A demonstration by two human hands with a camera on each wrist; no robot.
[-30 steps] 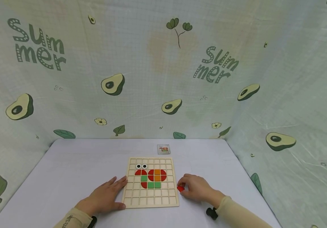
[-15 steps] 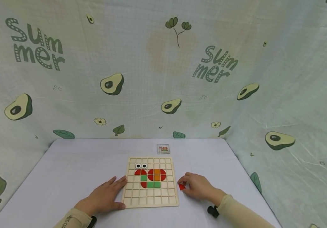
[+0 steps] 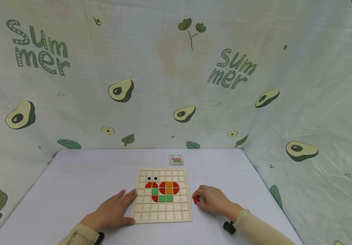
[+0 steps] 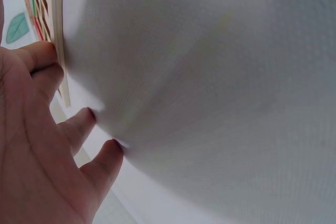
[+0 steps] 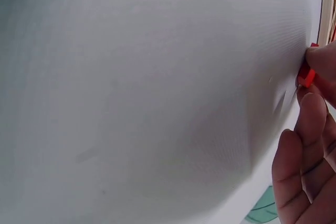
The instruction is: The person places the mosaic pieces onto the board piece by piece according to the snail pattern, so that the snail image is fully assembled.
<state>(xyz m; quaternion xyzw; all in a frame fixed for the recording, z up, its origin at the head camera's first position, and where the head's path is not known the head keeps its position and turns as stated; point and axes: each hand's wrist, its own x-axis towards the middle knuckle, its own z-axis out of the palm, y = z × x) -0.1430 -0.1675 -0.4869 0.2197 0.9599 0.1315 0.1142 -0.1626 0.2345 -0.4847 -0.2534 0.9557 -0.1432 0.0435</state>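
A wooden grid board (image 3: 162, 216) lies on the table, with red, green and orange tiles and two eye tiles set in its cells. My left hand (image 3: 112, 211) rests at the board's left edge, fingers spread and touching the frame; the left wrist view shows the fingertips (image 4: 44, 51) against the board's side. Just right of the board, my right hand (image 3: 214, 201) pinches a small red tile (image 3: 196, 200) between thumb and fingers. In the right wrist view the red tile (image 5: 306, 74) is partly covered by the thumb and fingers.
Behind the board lies a small picture card (image 3: 176, 160) with a coloured grid figure. A pale cloth covers the table (image 3: 102, 170). Printed curtains (image 3: 151, 85) stand behind and at the sides.
My right hand has shifted slightly right and away from the board, and the red tile has turned in its fingers. The left hand and the board stay in place.
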